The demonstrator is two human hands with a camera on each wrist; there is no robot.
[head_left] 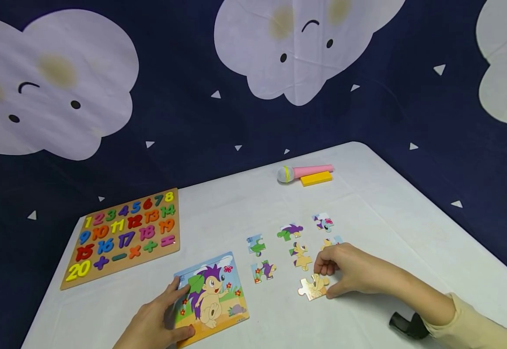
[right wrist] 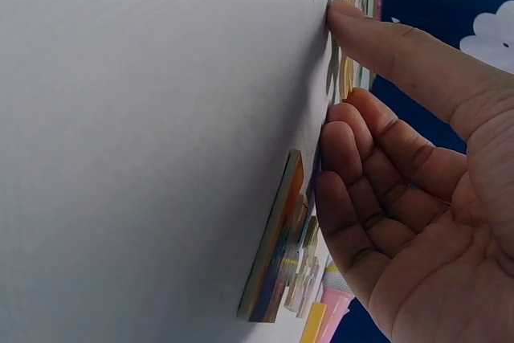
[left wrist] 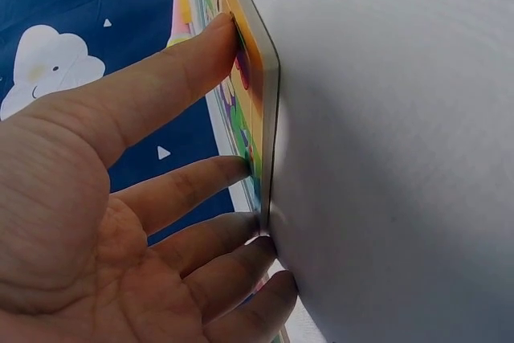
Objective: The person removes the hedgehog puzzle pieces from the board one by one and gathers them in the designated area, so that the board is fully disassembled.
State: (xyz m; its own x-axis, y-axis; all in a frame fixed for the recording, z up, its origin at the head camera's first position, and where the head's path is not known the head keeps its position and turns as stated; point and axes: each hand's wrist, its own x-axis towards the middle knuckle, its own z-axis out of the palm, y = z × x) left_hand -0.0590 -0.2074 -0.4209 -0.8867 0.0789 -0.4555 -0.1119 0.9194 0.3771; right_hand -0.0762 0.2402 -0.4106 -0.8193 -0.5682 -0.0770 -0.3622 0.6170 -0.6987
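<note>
A square puzzle board (head_left: 212,295) with a purple-haired hedgehog picture lies on the table at front centre. My left hand (head_left: 155,315) rests at its left side, thumb on the picture's lower part and fingers spread along the edge; the left wrist view shows the thumb (left wrist: 213,46) on the printed face. To the right, my right hand (head_left: 356,269) pinches a cream jigsaw piece (head_left: 311,288) between thumb and forefinger, low at the tabletop. Its other fingers (right wrist: 341,198) are curled. Several loose jigsaw pieces (head_left: 301,257) lie between and behind the hands, one partly hidden by the right hand.
A wooden number board (head_left: 127,237) with coloured numerals lies at the left. Toward the back edge are a pink toy microphone (head_left: 310,171) and a yellow block (head_left: 316,179). A black object (head_left: 408,325) sits beside the right sleeve. A dark cloud-print cloth (head_left: 183,97) hangs behind the table.
</note>
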